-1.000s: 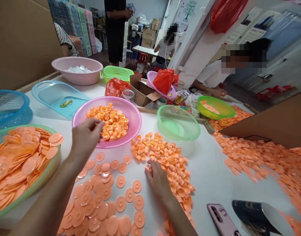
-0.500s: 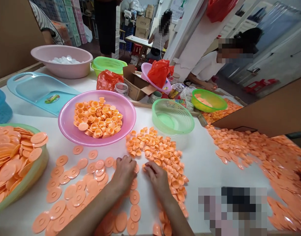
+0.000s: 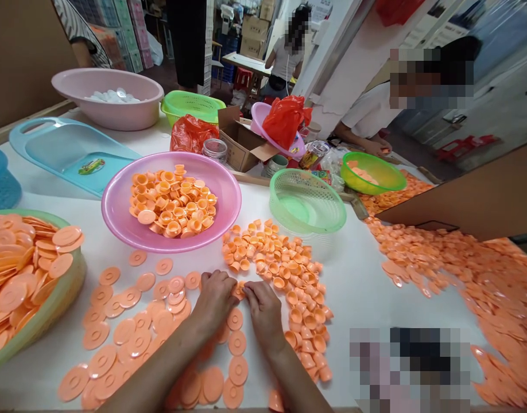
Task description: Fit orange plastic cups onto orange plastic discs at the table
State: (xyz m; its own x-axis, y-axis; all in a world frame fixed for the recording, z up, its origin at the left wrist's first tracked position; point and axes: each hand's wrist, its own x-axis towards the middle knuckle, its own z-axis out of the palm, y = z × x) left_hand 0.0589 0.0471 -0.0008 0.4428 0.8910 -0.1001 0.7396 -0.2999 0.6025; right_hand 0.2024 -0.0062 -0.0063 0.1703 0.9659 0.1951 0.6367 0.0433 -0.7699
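My left hand (image 3: 214, 301) and my right hand (image 3: 263, 310) meet at the middle of the white table. Their fingertips pinch a small orange cup-shaped piece (image 3: 239, 290), which is partly hidden by them. A heap of loose orange cups (image 3: 281, 269) lies just beyond my right hand. Flat orange discs (image 3: 130, 327) are spread around my left hand. A pink basin (image 3: 130, 238) holds more orange cups. At the left, a green-rimmed bowl (image 3: 74, 287) holds stacked flat discs.
A mint-green strainer basket (image 3: 307, 202) stands by the heap. Behind are a blue tray (image 3: 69, 152), a pink basin of white pieces (image 3: 106, 115), and a cardboard box (image 3: 241, 143). Orange discs cover the table's right side. A co-worker's hand (image 3: 378, 148) rests near a green bowl (image 3: 372, 173).
My left hand has come down from the pink basin's edge to the table beside my right hand. Both hands now meet over a small orange cup. The view has tilted slightly.
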